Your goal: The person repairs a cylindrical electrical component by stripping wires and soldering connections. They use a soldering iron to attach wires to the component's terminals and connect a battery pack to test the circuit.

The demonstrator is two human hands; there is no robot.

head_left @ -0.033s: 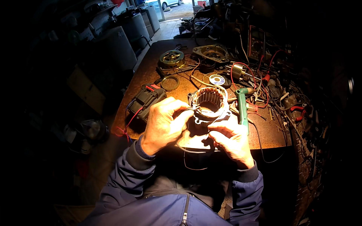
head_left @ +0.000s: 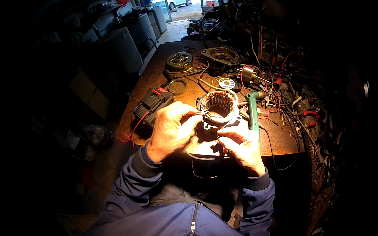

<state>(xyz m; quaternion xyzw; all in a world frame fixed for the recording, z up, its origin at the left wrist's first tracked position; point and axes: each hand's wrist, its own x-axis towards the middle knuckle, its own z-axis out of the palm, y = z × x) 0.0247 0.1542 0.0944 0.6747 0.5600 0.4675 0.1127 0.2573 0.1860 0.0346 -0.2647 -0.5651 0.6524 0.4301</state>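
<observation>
A motor stator (head_left: pixel 235 107), a ring with copper windings round its inner wall and a flanged metal base, stands on the wooden bench in front of me. At its left rim, my left hand (head_left: pixel 172 129) pinches the end of a grey cable (head_left: pixel 201 158) against the windings. The cable loops down below the stator toward my right hand. My right hand (head_left: pixel 242 146) is at the near right of the stator, thumb and fingers pinched on a thin wire, partly hidden by the fingers. A thin wire loop (head_left: pixel 193 170) hangs past the bench's front edge.
A black battery pack (head_left: pixel 155 101) with red wire lies left. Right of the stator stands a green-handled tool (head_left: pixel 252 114). Behind are a spool (head_left: pixel 226 83), a metal ring (head_left: pixel 177 87) and brass-coloured motor covers (head_left: pixel 179 61). Tangled wires and red-handled pliers (head_left: pixel 312 118) crowd the right.
</observation>
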